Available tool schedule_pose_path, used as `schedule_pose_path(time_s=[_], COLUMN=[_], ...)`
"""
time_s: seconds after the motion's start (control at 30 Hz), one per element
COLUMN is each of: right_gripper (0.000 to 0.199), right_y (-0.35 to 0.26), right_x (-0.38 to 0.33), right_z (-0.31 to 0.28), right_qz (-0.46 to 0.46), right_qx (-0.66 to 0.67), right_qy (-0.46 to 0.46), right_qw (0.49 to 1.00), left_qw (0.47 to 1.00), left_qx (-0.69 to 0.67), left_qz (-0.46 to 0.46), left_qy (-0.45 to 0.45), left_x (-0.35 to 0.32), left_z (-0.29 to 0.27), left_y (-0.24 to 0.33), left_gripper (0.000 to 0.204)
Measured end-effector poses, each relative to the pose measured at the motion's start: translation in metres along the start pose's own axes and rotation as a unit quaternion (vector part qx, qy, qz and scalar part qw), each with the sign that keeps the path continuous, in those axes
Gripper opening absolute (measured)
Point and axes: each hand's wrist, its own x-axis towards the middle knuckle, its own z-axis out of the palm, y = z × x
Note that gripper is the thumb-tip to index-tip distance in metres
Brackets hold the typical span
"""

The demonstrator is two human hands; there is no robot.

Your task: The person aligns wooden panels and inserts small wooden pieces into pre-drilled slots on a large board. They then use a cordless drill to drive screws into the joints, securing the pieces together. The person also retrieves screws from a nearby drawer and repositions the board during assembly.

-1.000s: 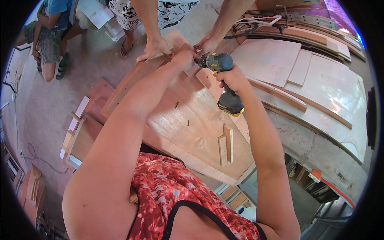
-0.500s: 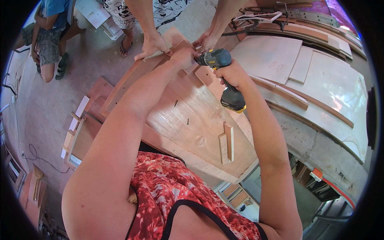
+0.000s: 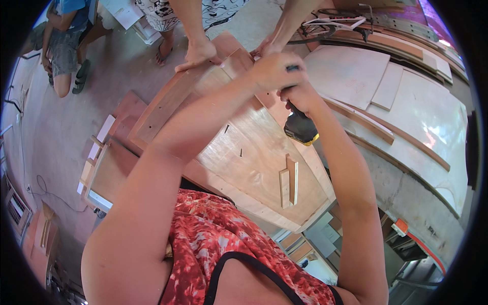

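My right hand point(image 3: 301, 95) grips the handle of a dark cordless drill point(image 3: 300, 127), whose battery base with a yellow edge hangs below my fist. My left hand point(image 3: 279, 71) is wrapped over the upper part of the drill, hiding most of its body and the chuck. Beneath both hands lies a wooden panel frame point(image 3: 254, 175). Two dark screws, one of them a longer screw point(image 3: 226, 128), rest on its plywood. Across from me, another person's hand point(image 3: 197, 55) presses on the frame's far boards, and that person's other hand point(image 3: 265, 47) is partly behind mine.
Two short wood strips point(image 3: 288, 182) lie on the panel. White boards point(image 3: 345, 76) are stacked at the right, with a bicycle point(image 3: 335, 24) behind them. Wooden pieces point(image 3: 117, 168) stand at the left. A seated person point(image 3: 66, 56) is at the far left, and a cable point(image 3: 51, 190) runs along the floor.
My left hand has left the far boards by the drill tip and moved right onto the drill's body. The drill has moved slightly right, away from the boards.
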Motion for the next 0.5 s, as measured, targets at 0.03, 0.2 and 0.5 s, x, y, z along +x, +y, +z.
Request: schedule_pose_path(time_s=[0.03,0.2,0.5], right_gripper=[0.028,0.023,0.028], right_y=[0.001,0.014,0.012], right_x=[0.004,0.0,-0.004], right_z=[0.002,-0.001,0.005], right_qz=[0.005,0.04,0.037], right_qx=[-0.027,0.04,0.006], right_qy=[-0.007,0.022,0.021], right_qw=[1.0,0.998,0.999], left_qw=[0.998,0.989,0.988], left_qx=[0.054,0.124,0.114], left_qz=[-0.007,0.009,0.028], left_qy=[0.011,0.08,0.103], left_x=[-0.001,-0.001,-0.012], left_z=[0.005,0.028,0.021], left_y=[-0.002,-0.008,0.0], left_gripper=[0.029,0.023,0.018])
